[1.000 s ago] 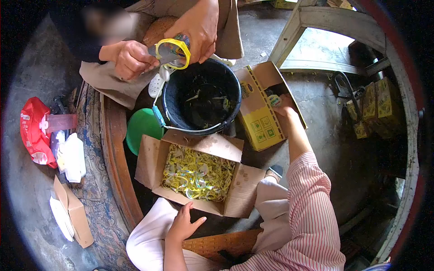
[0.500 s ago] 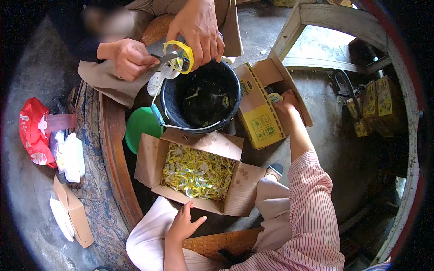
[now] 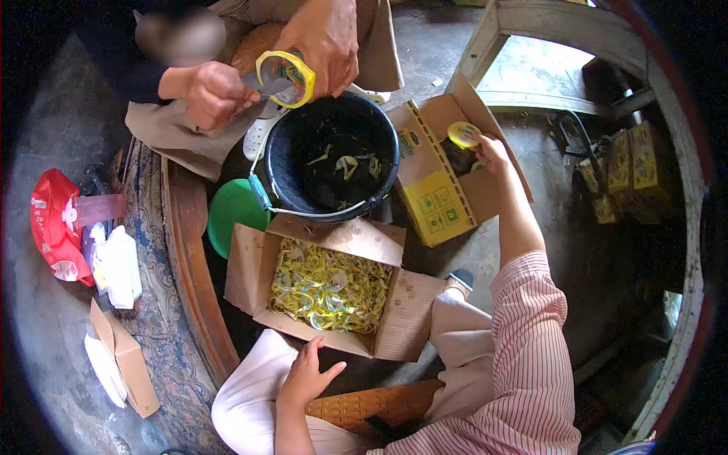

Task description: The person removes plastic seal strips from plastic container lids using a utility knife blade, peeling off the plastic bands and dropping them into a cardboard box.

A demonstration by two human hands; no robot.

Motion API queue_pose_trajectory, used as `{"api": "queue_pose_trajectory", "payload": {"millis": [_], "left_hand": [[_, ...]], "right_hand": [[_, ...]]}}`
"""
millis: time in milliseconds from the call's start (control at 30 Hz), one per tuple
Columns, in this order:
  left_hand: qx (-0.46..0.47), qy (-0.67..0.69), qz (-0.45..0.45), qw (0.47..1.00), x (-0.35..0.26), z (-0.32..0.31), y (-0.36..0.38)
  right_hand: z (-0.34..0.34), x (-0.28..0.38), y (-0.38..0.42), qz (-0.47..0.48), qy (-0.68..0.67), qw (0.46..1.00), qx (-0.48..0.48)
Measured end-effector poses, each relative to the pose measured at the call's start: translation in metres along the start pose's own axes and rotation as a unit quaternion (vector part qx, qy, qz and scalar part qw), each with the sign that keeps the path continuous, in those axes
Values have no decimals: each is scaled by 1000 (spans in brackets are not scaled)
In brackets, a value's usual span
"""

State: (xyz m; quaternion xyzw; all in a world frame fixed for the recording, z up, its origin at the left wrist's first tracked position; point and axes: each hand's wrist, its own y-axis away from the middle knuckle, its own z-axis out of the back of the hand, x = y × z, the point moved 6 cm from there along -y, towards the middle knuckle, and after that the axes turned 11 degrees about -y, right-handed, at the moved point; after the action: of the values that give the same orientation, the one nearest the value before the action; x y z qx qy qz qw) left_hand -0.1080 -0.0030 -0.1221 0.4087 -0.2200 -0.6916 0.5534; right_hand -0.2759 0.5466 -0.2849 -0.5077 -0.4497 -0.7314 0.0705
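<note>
My right hand point(image 3: 494, 154) is closed on a small yellow-rimmed plastic cup point(image 3: 463, 134) above the open yellow-printed carton point(image 3: 436, 199). My left hand point(image 3: 305, 375) rests by my knee with its fingers apart, holding nothing, near the edge of an open cardboard box point(image 3: 398, 318). Yellow and clear plastic strips point(image 3: 330, 288) fill that box. Across from me, a co-worker's hand point(image 3: 214, 96) works a knife blade point(image 3: 256, 83) at the rim of another yellow-rimmed cup point(image 3: 309, 85), which their other hand point(image 3: 326, 45) holds over a black bucket point(image 3: 280, 163).
A green lid or basin point(image 3: 233, 220) lies left of the bucket. On the left, a red bag point(image 3: 53, 227) and a white packet point(image 3: 120, 265) sit by a patterned mat point(image 3: 163, 303). A wooden frame point(image 3: 576, 26) and stacked yellow cartons point(image 3: 641, 171) stand at the right.
My right hand has risen out of the carton with the cup. The co-worker's hands and cup have shifted slightly left, and a curled scrap now shows in the bucket. My left hand is still.
</note>
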Motion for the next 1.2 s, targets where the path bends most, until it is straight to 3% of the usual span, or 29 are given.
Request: {"api": "queue_pose_trajectory", "payload": {"millis": [167, 300, 367, 567, 700, 800, 900, 933, 967, 1067, 1100, 1133, 1200], "left_hand": [[-24, -2, -36, 999, -14, 6, 8], [-123, -47, -94, 987, -24, 15, 19], [-153, -25, -108, 982, -30, 21, 27], [-339, 149, -231, 900, -57, 52, 60], [-353, 237, -308, 851, -70, 58, 89], [-348, 349, -373, 786, -74, 50, 104], [-263, 388, -348, 812, -76, 36, 104], [-242, 509, -336, 755, -72, 31, 97], [-256, 488, -327, 767, -71, 29, 96], [-287, 432, -289, 805, -61, 32, 102], [-295, 432, -301, 798, -60, 32, 104], [-303, 431, -313, 790, -59, 34, 105], [-333, 410, -338, 779, -62, 40, 106]], "right_hand": [[-41, 70, 44, 135, 32, 977, 160], [-76, 139, 136, 278, 237, 925, 106], [-88, 151, 185, 336, 241, 900, 134], [-110, 109, 337, 218, 149, 911, 316], [-118, 68, 449, 22, -39, 893, 447], [-120, 41, 505, 17, -50, 887, 459], [-121, 18, 533, 26, -14, 881, 472], [-119, 15, 535, 61, 2, 874, 482], [-116, 13, 535, 96, 22, 865, 492], [-73, 78, 584, 427, 147, 782, 429], [-55, 103, 602, 601, 219, 704, 310], [-32, 127, 621, 611, 203, 734, 216], [10, 173, 669, 718, 255, 647, 33]]}}
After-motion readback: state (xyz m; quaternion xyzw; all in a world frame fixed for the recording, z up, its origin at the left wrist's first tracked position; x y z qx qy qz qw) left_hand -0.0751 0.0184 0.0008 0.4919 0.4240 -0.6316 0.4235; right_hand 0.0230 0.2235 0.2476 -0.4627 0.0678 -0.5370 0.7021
